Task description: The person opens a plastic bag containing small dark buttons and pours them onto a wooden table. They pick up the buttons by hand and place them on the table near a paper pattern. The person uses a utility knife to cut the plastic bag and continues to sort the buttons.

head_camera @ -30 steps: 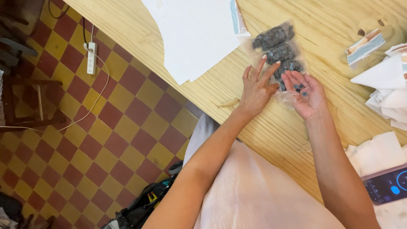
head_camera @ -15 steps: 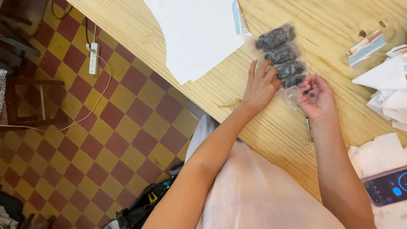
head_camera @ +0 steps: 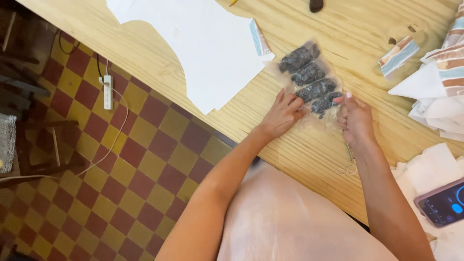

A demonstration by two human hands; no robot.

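Left hand (head_camera: 282,115) lying palm down on the wooden table (head_camera: 145,46), fingers bent and bunched, fingertips pressing on the near left edge of a clear plastic bag (head_camera: 311,87); whether pinching the film or only pressing it flat, impossible to tell. Right hand (head_camera: 356,120) curling at the near right end of the same bag, thumb and forefinger closing on the plastic beside the nearest dark lump, other fingers folded under. Bag lying flat on the table just ahead of both hands, slanting away toward the upper left, holding four dark, crumbly oblong pieces (head_camera: 316,89) in a row, one behind another. Both forearms reaching up from the bottom of the view, crossing over a pale pink lap (head_camera: 290,222). Lying on the wood just under the right wrist, a thin metal pin or needle (head_camera: 349,152) with a loop of fine thread. Spreading to the left beyond the bag, a large white cut sheet (head_camera: 203,43), a small striped scrap (head_camera: 260,39) sitting at its right edge, near the bag's far end. Piling up at the right edge, folded white and striped fabric pieces (head_camera: 435,82), well apart from the bag. Resting at the lower right on crumpled white cloth, a phone (head_camera: 442,203) with a lit dark screen. Showing left of the table, a red and yellow checked floor (head_camera: 121,159), a white power strip (head_camera: 108,92) with its cable trailing across the tiles.
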